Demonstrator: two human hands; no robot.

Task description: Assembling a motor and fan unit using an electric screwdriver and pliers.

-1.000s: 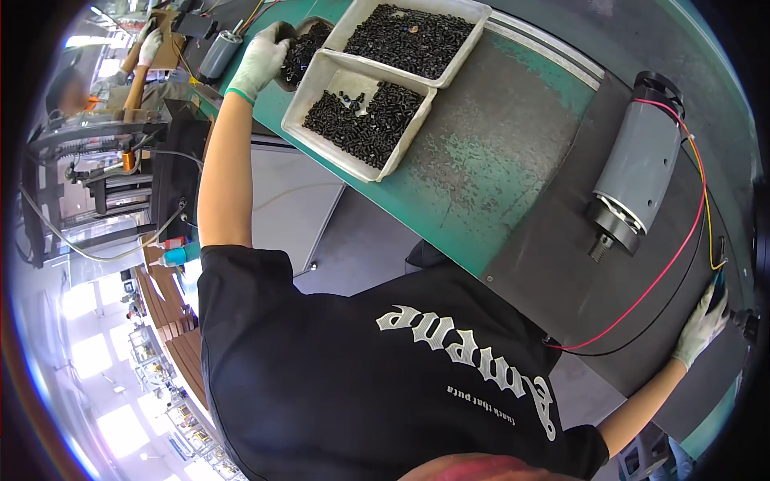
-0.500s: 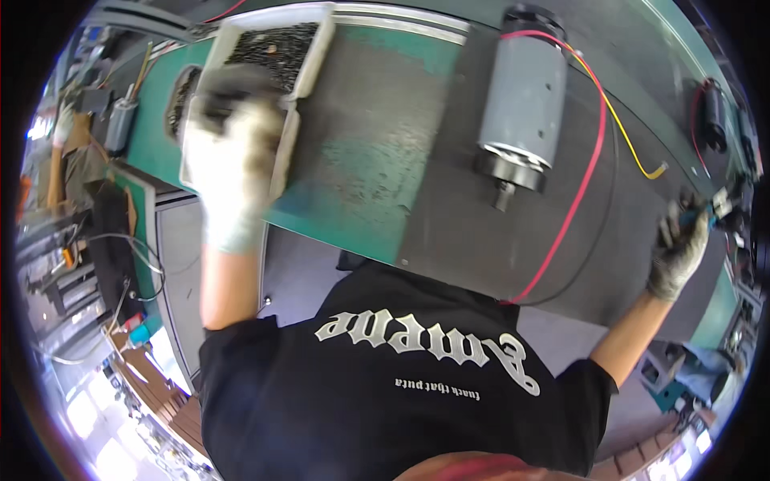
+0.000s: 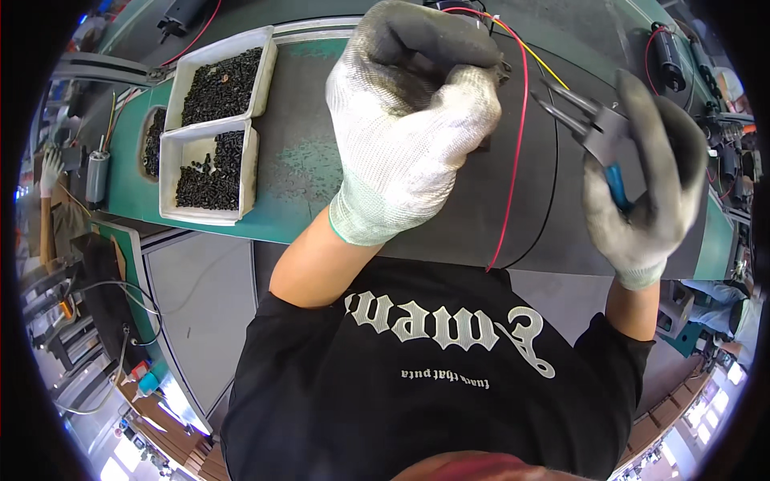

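My left hand (image 3: 409,120), in a white knit glove with dark grey coating, is closed in a pinch above the bench. A small dark piece shows by its fingertips, too hidden to make out. To its right, my gloved right hand (image 3: 646,184) holds pliers (image 3: 605,136) with a blue handle and two thin, tapered jaws. Those jaws are spread and point toward the left hand. Behind the left hand the large motor is almost wholly covered; its red wire (image 3: 521,144) and yellow wire (image 3: 548,66) come out at the top.
Two white bins (image 3: 168,172) of small black parts stand on the green bench (image 3: 128,180) at the left, beside another dish of black parts (image 3: 154,140). Smaller motors lie at the far left (image 3: 178,16) and far right (image 3: 667,58). Another person's gloved hand (image 3: 50,167) shows at the left edge.
My left hand has moved right from over the bins to in front of the large motor. My right hand has come inward from the right edge with the pliers.
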